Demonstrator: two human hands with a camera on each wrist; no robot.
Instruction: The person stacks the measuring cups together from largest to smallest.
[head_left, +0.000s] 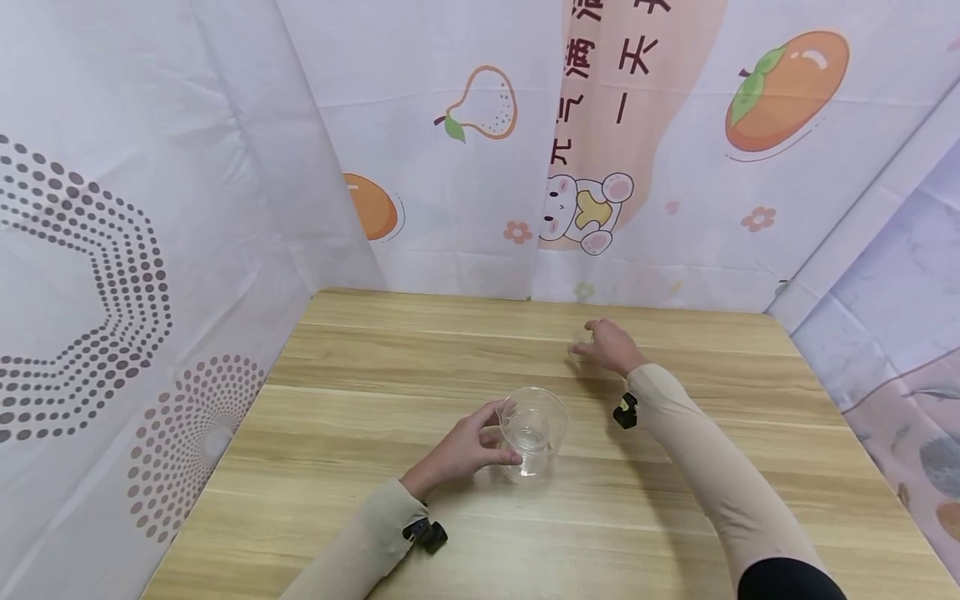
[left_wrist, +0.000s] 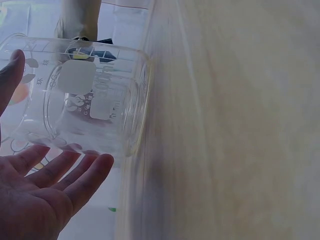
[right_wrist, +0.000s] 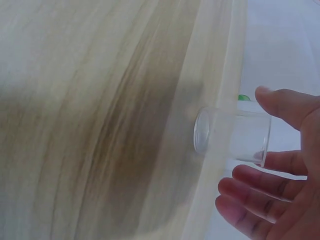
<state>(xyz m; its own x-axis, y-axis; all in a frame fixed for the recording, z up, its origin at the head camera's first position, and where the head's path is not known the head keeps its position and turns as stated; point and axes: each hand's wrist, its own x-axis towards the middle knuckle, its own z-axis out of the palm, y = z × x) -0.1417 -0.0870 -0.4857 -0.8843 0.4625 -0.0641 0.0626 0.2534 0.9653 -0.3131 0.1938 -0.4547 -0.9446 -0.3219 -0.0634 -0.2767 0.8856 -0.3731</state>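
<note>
Holding, head view: the left hand (head_left: 467,448) curls thumb and fingers round the clear beaker (head_left: 534,435), over the wooden tabletop (head_left: 300,467).
Right hand, head view: the right hand (head_left: 611,346) is beyond the beaker and to its right, with a small clear cup (head_left: 579,344) at its fingers.
Beaker, left wrist view: thumb and fingertips on opposite sides of it; a pale sleeve (left_wrist: 80,20) behind it.
Cup, right wrist view: between spread thumb and fingers; I cannot tell whether they touch it.
</note>
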